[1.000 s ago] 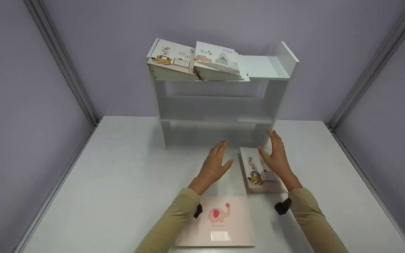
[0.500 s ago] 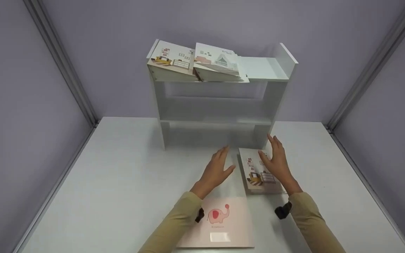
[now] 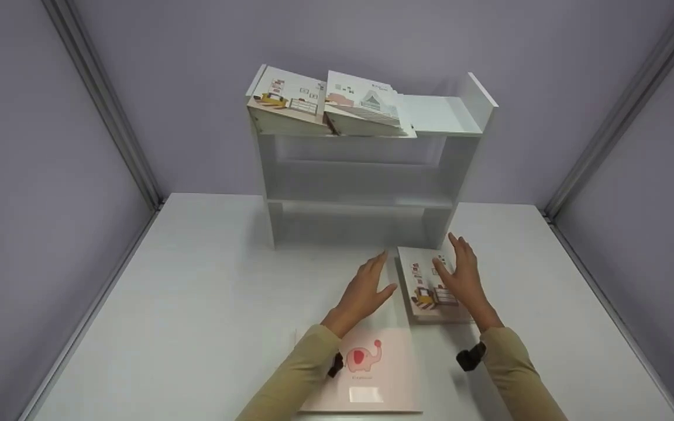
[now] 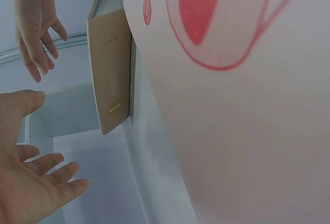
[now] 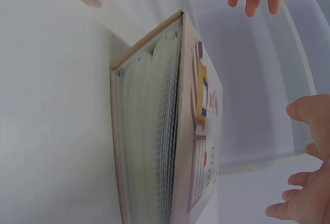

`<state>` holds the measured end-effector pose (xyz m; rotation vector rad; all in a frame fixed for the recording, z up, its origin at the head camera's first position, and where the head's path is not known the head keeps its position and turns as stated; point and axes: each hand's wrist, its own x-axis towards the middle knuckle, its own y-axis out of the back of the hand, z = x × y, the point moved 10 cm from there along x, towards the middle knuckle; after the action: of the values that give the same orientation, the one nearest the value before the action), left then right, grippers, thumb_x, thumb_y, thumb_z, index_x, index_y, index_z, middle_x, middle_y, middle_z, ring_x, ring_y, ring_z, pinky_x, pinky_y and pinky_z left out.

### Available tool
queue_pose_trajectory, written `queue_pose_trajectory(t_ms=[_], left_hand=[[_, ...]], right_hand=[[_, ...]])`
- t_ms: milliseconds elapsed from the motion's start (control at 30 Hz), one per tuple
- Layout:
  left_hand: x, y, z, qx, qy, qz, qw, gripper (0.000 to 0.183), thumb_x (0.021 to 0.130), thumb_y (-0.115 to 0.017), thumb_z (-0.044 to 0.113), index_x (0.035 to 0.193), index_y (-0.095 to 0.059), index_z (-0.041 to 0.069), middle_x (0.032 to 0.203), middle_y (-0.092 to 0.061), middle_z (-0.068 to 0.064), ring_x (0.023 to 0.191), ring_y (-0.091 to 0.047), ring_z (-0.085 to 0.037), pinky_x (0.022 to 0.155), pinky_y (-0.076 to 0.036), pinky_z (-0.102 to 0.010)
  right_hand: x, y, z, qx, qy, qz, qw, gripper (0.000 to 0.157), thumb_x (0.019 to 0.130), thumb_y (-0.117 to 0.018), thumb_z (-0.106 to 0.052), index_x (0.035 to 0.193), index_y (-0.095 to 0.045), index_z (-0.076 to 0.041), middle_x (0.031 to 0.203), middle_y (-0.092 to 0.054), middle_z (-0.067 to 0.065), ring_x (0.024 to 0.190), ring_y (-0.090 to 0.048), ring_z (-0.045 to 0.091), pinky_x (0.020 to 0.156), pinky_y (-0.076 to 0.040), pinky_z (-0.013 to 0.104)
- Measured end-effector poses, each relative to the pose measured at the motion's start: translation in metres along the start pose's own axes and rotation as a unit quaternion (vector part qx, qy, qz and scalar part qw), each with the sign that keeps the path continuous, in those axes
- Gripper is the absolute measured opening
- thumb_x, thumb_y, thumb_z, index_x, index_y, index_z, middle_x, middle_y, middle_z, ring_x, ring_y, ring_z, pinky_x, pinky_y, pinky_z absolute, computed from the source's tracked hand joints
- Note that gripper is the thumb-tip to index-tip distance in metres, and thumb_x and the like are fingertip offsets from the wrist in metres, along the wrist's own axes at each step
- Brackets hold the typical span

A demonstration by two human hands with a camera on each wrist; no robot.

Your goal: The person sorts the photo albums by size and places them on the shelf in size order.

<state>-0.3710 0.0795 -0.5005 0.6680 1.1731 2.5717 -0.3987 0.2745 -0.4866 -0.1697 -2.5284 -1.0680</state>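
Note:
A thick hardcover photo album (image 3: 425, 292) with a room drawing on its cover lies flat in front of the shelf's right side. My right hand (image 3: 464, 283) hovers over its right part, fingers spread and holding nothing. Just left of the album is my left hand (image 3: 363, 292), also spread, its thumb towards the album. In the right wrist view the album (image 5: 149, 131) shows its sleeve-like page edges; the left wrist view shows its brown spine (image 4: 111, 69). A pink elephant board or book (image 3: 387, 380) lies nearest me, partly under my left forearm.
A white shelf unit (image 3: 360, 203) stands at the back of the white table (image 3: 196, 304). On its top board lean several albums, a left one (image 3: 290, 99) and a middle stack (image 3: 366, 102). Grey walls (image 3: 618, 117) with metal posts enclose the table.
Both hands have come slightly nearer to me, and the left has also shifted a little to the right, towards the album. The album, elephant piece and shelf stay in place.

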Motion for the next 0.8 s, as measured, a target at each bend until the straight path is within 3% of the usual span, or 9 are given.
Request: queue_pose_trajectory(t_ms=[800], left_hand=[[-0.010,-0.032,0.002,-0.006,0.018,-0.077,0.9969,0.071,0.093,-0.056,0.035,0.148,-0.020,0.010,0.146,-0.035,-0.010,0.133,-0.035,-0.025,0.107,-0.034,-0.038]], right_hand=[[-0.022,-0.010,0.037,-0.015,-0.081,-0.045,0.996,0.066,0.092,-0.057,-0.020,0.144,-0.023,0.002,0.144,-0.019,0.036,0.134,-0.013,0.051,0.107,-0.015,0.063]])
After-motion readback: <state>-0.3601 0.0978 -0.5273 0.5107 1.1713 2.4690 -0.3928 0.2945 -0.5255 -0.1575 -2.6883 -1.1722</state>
